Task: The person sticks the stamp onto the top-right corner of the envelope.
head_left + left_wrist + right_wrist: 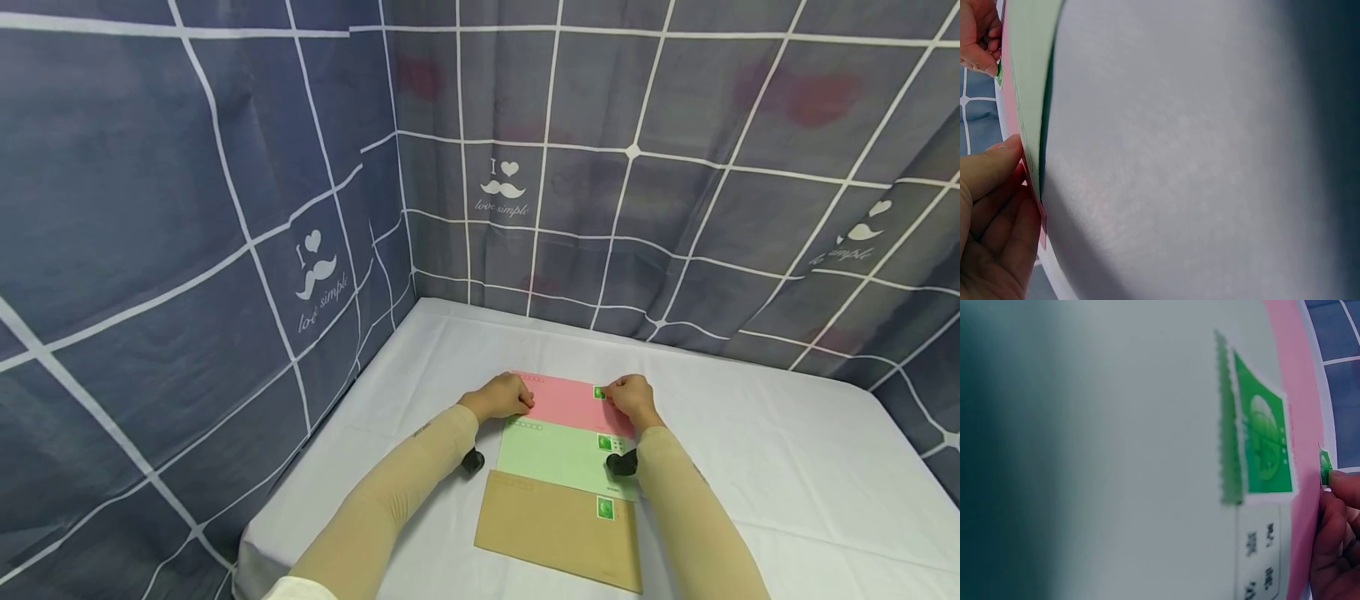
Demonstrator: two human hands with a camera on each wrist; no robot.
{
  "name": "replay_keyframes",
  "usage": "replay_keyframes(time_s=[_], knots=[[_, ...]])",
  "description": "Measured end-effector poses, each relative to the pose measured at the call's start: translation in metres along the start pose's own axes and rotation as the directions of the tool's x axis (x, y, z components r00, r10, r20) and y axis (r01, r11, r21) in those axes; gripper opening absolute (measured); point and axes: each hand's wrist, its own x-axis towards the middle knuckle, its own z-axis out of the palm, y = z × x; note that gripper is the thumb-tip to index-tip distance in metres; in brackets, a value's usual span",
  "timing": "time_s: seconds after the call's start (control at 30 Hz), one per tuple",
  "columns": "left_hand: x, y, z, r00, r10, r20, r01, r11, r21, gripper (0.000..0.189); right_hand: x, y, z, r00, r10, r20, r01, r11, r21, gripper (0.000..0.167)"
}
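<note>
Three envelopes lie in a column on the white table. Farthest is a pink envelope (562,402), whose left edge my left hand (501,396) pinches, thumb on top and fingers under it in the left wrist view. At its top right corner, my right hand (633,400) holds a small green stamp (1325,465) by its edge, thumb on it and the other fingers curled. Nearer lies a light green envelope (551,457), overlapping the pink one in the head view, with a green stamp (1267,434) beside a printed box. The nearest, a brown envelope (551,525), also bears a green stamp (605,507).
A white cloth covers the table (765,467). Dark grey curtains (570,192) with white grid lines hang behind it and along its left side. A black wrist camera (472,462) sits under the left wrist, another black camera (621,463) at the right wrist.
</note>
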Motion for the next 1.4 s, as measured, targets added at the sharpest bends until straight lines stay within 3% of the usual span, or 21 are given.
replay_keyframes(time_s=[0.3, 0.67, 1.4], knots=[[-0.0002, -0.0034, 0.0001, 1.0, 0.002, -0.006, -0.002, 1.0, 0.01, 0.019, -0.0023, -0.0046, 0.0019, 0.999, -0.048, -0.012, 0.048, 0.998, -0.044, 0.024], [0.0019, -0.0014, 0.0062, 1.0, -0.005, 0.008, 0.005, 0.999, 0.049, 0.017, -0.0073, -0.0004, 0.0009, 0.998, -0.052, -0.02, 0.05, 0.995, -0.081, 0.021], [0.0036, -0.0047, 0.0023, 1.0, 0.015, 0.013, -0.016, 0.999, 0.049, 0.019, -0.0082, -0.0087, 0.0041, 0.996, -0.067, -0.05, 0.061, 0.991, -0.12, 0.021]])
